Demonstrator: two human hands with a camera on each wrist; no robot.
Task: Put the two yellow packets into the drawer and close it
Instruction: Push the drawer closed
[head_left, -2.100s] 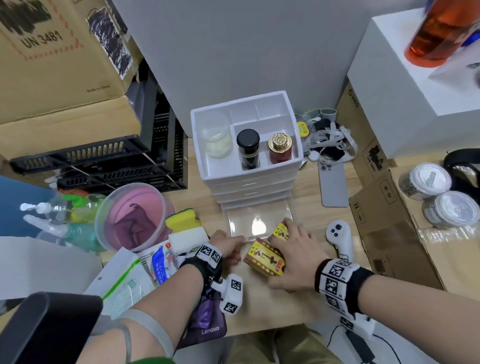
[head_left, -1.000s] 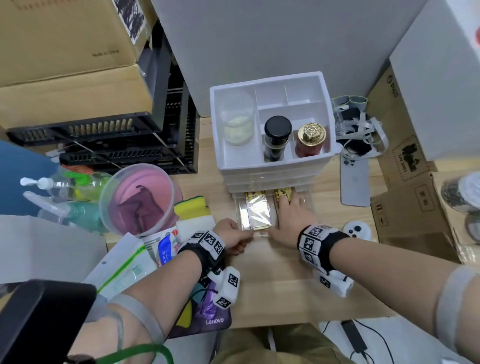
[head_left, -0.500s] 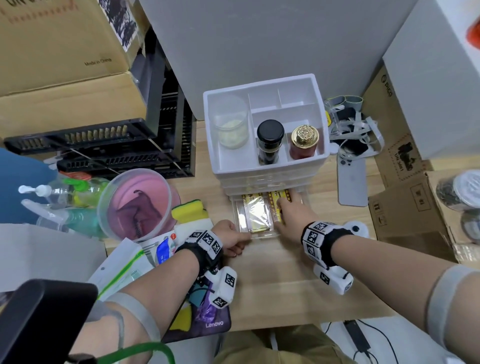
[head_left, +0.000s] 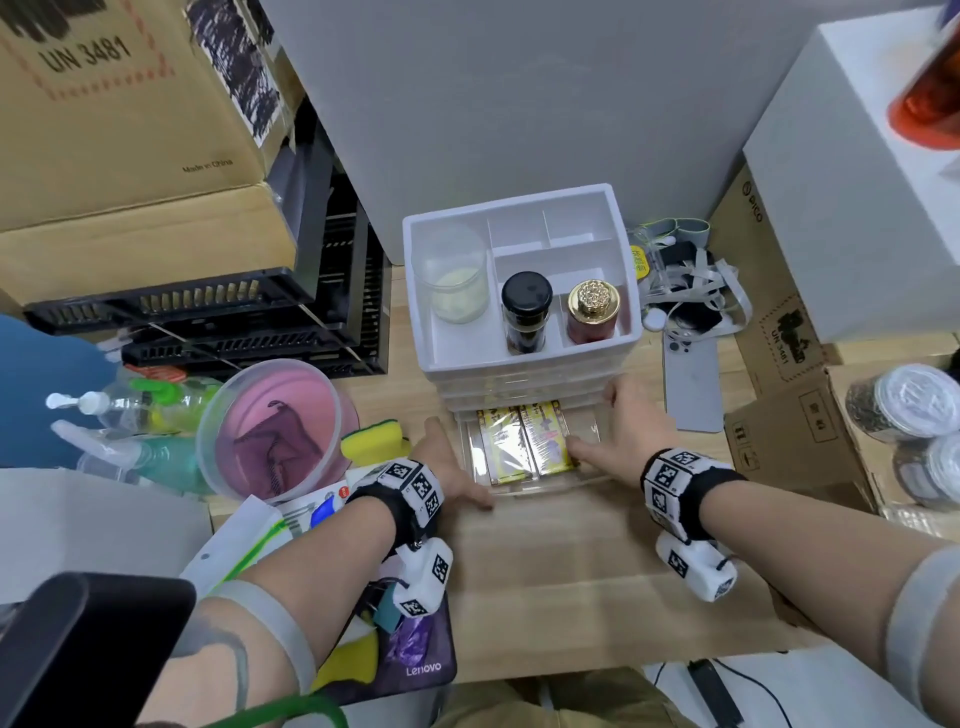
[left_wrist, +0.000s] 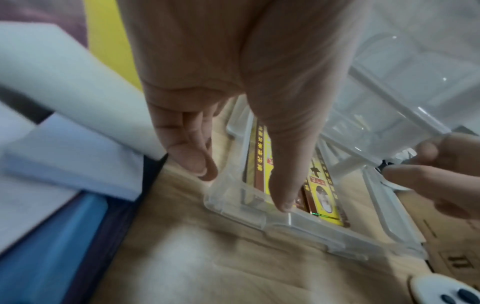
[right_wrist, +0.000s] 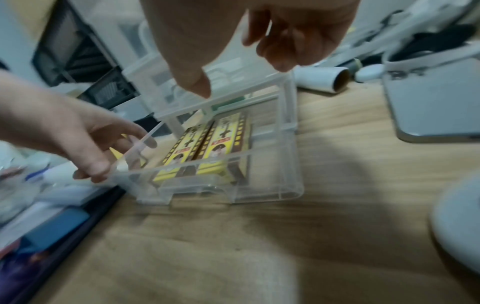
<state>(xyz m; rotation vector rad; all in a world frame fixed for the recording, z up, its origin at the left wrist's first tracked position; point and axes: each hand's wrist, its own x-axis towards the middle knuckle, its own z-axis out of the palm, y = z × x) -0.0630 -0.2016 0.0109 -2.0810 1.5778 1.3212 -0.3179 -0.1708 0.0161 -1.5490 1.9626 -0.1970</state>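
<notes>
Two yellow packets (head_left: 501, 449) (head_left: 545, 441) lie side by side in the clear drawer (head_left: 540, 488), which stands pulled out from the bottom of the white organizer (head_left: 519, 364). My left hand (head_left: 452, 462) holds the drawer's front-left corner; in the left wrist view its thumb (left_wrist: 283, 185) reaches inside the wall and its fingers (left_wrist: 192, 164) curl outside. My right hand (head_left: 618, 436) hovers over the drawer's right side, fingers relaxed and holding nothing. In the right wrist view the packets (right_wrist: 207, 139) show through the drawer's front wall (right_wrist: 259, 185).
Jars stand in the organizer's top tray (head_left: 447, 343). A pink bowl (head_left: 275, 426) and a yellow sponge (head_left: 371, 439) sit left of the drawer, a phone (head_left: 691, 384) and cardboard boxes (head_left: 789, 441) to the right. Bare wooden tabletop (head_left: 561, 582) lies in front.
Both packets went from the tabletop into the drawer. My right hand has since lifted off the right packet and drawn right; my left hand moved onto the drawer's front-left corner.
</notes>
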